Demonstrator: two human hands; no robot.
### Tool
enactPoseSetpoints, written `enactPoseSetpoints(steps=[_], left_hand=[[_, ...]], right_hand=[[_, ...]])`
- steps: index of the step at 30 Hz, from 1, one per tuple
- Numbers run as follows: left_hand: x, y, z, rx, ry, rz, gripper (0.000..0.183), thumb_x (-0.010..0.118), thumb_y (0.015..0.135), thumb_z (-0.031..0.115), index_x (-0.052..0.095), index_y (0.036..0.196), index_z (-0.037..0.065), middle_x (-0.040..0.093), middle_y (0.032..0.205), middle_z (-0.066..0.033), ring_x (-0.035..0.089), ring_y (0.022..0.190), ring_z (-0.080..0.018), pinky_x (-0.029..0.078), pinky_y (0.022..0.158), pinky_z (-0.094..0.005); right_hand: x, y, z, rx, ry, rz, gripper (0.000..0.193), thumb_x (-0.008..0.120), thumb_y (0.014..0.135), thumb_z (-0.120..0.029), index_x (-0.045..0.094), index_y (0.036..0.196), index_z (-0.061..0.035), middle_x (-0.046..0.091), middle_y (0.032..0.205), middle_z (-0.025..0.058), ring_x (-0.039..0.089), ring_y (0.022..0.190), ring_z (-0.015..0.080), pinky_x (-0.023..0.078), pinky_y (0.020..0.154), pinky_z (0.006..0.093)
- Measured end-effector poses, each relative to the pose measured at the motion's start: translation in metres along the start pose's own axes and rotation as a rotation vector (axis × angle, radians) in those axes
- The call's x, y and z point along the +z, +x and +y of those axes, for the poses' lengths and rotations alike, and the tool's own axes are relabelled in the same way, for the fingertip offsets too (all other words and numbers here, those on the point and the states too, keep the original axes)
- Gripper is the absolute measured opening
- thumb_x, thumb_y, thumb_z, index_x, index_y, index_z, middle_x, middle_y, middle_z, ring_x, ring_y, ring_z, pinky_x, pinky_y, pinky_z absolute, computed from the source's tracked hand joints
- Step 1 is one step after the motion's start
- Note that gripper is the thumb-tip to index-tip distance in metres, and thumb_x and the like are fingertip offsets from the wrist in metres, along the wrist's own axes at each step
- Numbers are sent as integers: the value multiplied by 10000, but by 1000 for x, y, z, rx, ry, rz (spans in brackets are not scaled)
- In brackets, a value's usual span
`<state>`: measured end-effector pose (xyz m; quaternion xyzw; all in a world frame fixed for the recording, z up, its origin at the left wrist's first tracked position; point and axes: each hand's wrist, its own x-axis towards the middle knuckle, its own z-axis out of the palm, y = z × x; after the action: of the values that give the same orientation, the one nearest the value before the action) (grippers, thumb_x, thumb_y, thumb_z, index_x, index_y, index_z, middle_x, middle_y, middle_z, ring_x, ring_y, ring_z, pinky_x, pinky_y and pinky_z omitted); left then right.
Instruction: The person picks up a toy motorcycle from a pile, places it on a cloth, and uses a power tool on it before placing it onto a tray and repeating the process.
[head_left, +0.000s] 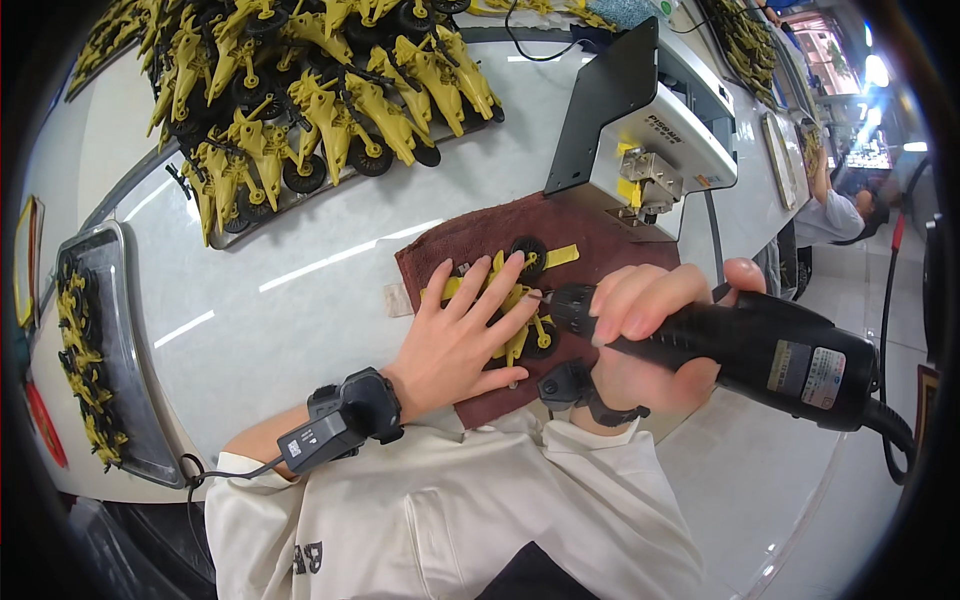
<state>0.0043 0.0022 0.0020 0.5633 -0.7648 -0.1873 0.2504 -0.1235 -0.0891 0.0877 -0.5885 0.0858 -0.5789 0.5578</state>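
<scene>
A yellow toy vehicle (516,346) with black wheels, which looks like a motorcycle, lies on a dark red cloth (590,238) in front of me. My left hand (455,335) rests flat over it with the fingers spread, hiding much of its body. In my right hand (655,325) is a black corded electric screwdriver (750,352), held nearly level. Its tip points left at the toy, close to my left index finger. Whether the tip touches a screw cannot be made out.
Many similar yellow toys (325,112) are heaped on a tray at the back left. A metal tray (150,425) at far left holds yellow and black parts. Beyond the cloth stands a white and black machine (690,130). Another person (835,215) sits at far right.
</scene>
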Motion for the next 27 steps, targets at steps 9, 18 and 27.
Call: enactPoseSetpoints(steps=[9, 18, 27], left_hand=[[1, 1, -2, 22, -54, 31, 581, 712, 690, 460, 532, 1100, 90, 272, 1471, -191, 351, 1280, -374, 260, 1017, -557], [10, -2, -12, 10, -273, 210, 438, 689, 779, 307, 517, 1104, 70, 414, 1379, -181, 414, 1240, -335, 265, 1028, -493], [6, 5, -17, 14, -424, 400, 294, 701, 752, 116, 556, 1007, 87, 575, 1172, -86, 508, 1101, -293, 314, 943, -410]], right_hand=[[2, -7, 6, 110, -11, -3, 762, 696, 840, -313, 175, 1328, -46, 578, 806, 156, 578, 622, 254, 498, 622, 387], [-8, -3, 3, -19, 42, 36, 743, 619, 869, -432, 183, 1332, -48, 572, 758, 151, 561, 552, 256, 477, 543, 382], [-1, -1, -4, 13, 56, 27, 607, 520, 894, -452, 295, 1291, -51, 484, 672, 75, 471, 449, 180, 405, 479, 335]])
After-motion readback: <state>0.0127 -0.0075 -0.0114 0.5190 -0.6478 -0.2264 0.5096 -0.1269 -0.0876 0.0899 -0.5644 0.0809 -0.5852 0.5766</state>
